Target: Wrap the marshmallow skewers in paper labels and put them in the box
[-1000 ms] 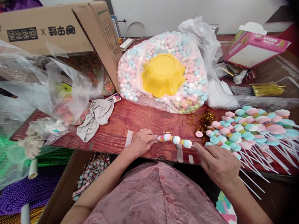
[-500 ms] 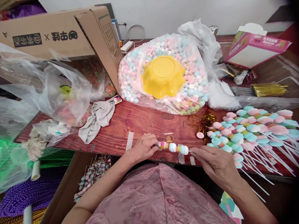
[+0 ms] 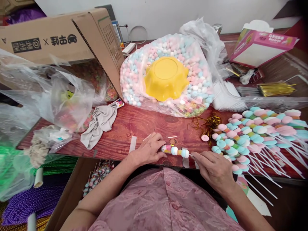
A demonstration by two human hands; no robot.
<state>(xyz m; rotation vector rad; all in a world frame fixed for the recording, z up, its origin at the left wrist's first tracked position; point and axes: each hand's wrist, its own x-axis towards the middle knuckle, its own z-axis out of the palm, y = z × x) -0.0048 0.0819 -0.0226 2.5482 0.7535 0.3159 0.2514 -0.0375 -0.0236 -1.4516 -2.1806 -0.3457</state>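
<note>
A marshmallow skewer [image 3: 180, 152] lies level just above the table's front edge, with white-and-blue marshmallows, yellowish pieces between them and a pink-and-yellow end piece. My left hand [image 3: 149, 150] has its thumb and fingers closed around that left end, partly hiding it. At the other end, my right hand [image 3: 215, 166] pinches the thin white stick. To the right, a pile of finished-looking marshmallow skewers [image 3: 260, 131] rests with white sticks pointing toward me. One loose pink marshmallow [image 3: 204, 138] sits beside a bunch of gold twist ties [image 3: 213, 122].
Behind my hands, a big bag of marshmallows [image 3: 134, 77] carries an upturned yellow bowl [image 3: 166, 78]. A cardboard box [image 3: 60, 41], plastic bags [image 3: 72, 106] and a grey cloth [image 3: 99, 123] stand left. A pink carton [image 3: 264, 48] and gold ties [image 3: 276, 89] are back right.
Both hands and the skewer have shifted slightly left. My left fingers have spread a little around the end piece, and more of its pink-and-yellow surface shows.
</note>
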